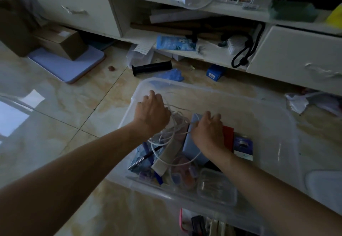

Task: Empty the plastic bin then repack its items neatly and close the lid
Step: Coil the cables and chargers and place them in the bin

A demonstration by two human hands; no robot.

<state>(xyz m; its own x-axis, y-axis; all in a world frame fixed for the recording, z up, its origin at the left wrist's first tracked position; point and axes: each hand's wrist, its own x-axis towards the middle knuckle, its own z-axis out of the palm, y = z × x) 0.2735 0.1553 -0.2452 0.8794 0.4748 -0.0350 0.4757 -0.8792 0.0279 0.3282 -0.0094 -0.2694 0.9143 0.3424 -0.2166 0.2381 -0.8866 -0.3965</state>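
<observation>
No writing on any item is legible. The clear plastic bin [288,124] sits on the tiled floor [55,124] at frame centre, lidless, its far half bare. Its near end holds a small clear lidded container [216,186] at 6 o'clock, a pen [144,157] at 8 o'clock, a grey-blue box [194,148] and a red card [228,134]. The left hand [151,111] and right hand [208,130], fingers curled, both grip a tangled white cable [174,130] above these items. Beyond the bin, at 12 o'clock, lie a black cylinder [151,68] and a blue glove [173,74] before a white cabinet [296,58]. A cardboard box [61,40] stands at 10 o'clock.
</observation>
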